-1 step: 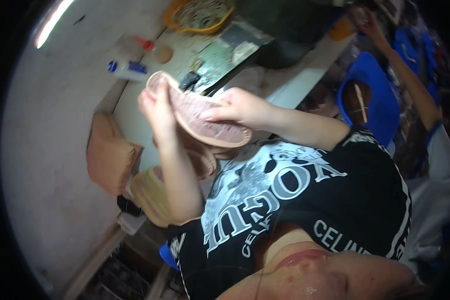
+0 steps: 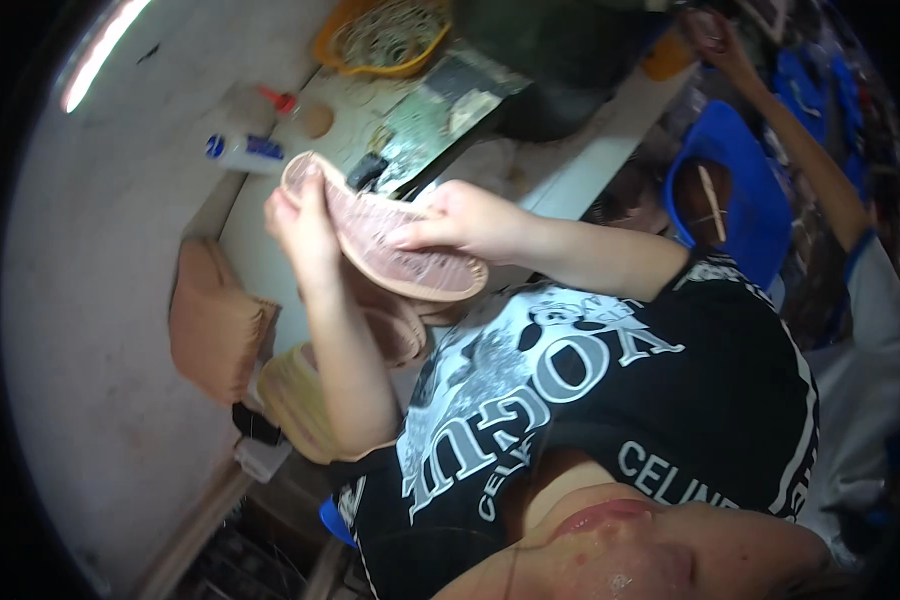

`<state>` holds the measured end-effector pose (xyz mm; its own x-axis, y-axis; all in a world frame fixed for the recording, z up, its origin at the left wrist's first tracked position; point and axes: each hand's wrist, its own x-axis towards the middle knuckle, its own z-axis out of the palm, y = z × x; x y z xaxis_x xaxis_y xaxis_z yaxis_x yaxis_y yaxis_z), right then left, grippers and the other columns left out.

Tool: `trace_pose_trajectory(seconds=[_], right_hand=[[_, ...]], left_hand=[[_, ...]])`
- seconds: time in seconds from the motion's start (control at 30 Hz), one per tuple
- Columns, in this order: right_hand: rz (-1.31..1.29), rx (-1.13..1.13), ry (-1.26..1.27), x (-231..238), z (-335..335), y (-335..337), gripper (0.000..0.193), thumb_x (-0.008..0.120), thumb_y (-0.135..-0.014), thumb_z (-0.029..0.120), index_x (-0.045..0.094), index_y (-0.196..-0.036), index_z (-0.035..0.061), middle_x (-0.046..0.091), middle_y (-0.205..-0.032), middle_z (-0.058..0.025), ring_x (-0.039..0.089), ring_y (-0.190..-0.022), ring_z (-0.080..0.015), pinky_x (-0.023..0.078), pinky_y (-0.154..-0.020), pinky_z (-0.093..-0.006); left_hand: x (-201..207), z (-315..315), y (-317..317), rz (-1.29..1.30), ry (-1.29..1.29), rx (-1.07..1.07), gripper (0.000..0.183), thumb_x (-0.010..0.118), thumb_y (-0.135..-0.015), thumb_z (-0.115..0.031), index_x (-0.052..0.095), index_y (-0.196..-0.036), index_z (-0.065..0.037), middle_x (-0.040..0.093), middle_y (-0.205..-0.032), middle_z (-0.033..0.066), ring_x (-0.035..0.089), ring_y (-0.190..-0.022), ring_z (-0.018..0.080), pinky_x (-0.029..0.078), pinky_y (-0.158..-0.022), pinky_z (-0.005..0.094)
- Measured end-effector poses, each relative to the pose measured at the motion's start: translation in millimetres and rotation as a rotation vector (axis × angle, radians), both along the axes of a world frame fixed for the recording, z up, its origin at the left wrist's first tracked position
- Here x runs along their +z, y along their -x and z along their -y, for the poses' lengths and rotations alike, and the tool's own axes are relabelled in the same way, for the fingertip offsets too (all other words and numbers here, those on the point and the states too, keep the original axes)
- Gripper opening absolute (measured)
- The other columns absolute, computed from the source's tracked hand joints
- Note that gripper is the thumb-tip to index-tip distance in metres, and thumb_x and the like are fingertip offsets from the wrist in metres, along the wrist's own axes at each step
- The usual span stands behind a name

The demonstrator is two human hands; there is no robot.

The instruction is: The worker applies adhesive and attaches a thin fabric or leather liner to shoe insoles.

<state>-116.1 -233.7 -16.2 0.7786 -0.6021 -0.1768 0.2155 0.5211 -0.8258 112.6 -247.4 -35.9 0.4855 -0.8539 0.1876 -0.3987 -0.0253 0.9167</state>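
Note:
A shoe sole piece [image 2: 370, 222], pinkish with a paler raised rim, is stretched between my two hands, its flat face toward the camera. My left hand [image 2: 305, 225] grips its narrower upper end, thumb on the face and fingers curled behind. Around the middle of its broader part, my right hand [image 2: 460, 222] pinches it, thumb pressed across the face. Under it, partly hidden by my left forearm, lie more tan shoe pieces [image 2: 395, 330]. Beside that forearm is a yellowish-green shoe-shaped stack [image 2: 295, 400].
A tan cushion-like block [image 2: 218, 325] stands by the wall. On the white table [image 2: 250, 225] are a white bottle [image 2: 245, 152], a red-capped bottle [image 2: 305, 115] and a yellow basket [image 2: 385, 65] of pale loops. At right, a co-worker's arm [image 2: 800, 145] reaches past a blue chair [image 2: 755, 210].
The view has shifted slightly, so my hands and the sole piece sit a little further left in the picture. Both grips look the same.

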Motion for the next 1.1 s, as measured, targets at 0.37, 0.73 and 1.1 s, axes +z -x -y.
trace_pose_trajectory(seconds=[0.37, 0.73, 1.1], right_hand=[[0.003, -0.059, -0.157, 10.1, -2.1, -45.5, 0.027, 0.065, -0.089, 0.018, 0.065, -0.103, -0.0048, 0.068, -0.092, -0.008, 0.064, -0.077, -0.0109, 0.053, -0.071, -0.0251], [-0.183, -0.038, 0.663, 61.6, -49.4, 7.6, 0.027, 0.074, -0.083, 0.024, 0.067, -0.093, -0.0006, 0.064, -0.077, -0.0011, 0.057, -0.068, -0.0051, 0.047, -0.061, -0.0203], [-0.411, -0.217, 1.893, 116.5, -45.6, 21.9, 0.015, 0.064, -0.081, 0.018, 0.067, -0.084, 0.0043, 0.064, -0.077, -0.0105, 0.062, -0.069, -0.0282, 0.048, -0.062, -0.0366]], left_hand=[[-15.3, 31.8, -39.9, 0.057, -0.181, 0.042, 0.05, 0.068, -0.076, -0.042, 0.066, -0.096, 0.004, 0.066, -0.098, 0.0216, 0.063, -0.093, 0.0327, 0.047, -0.086, 0.0409], [85.0, -115.7, 65.1, -0.951, 0.293, -0.285, 0.031, 0.051, -0.094, -0.023, 0.053, -0.108, 0.004, 0.063, -0.091, 0.0138, 0.064, -0.076, 0.0172, 0.054, -0.069, 0.0275], [91.8, -133.9, 86.7, -0.452, 0.294, -0.248, 0.023, 0.057, -0.093, -0.014, 0.058, -0.105, 0.005, 0.064, -0.097, 0.0107, 0.062, -0.082, 0.0124, 0.051, -0.074, 0.026]])
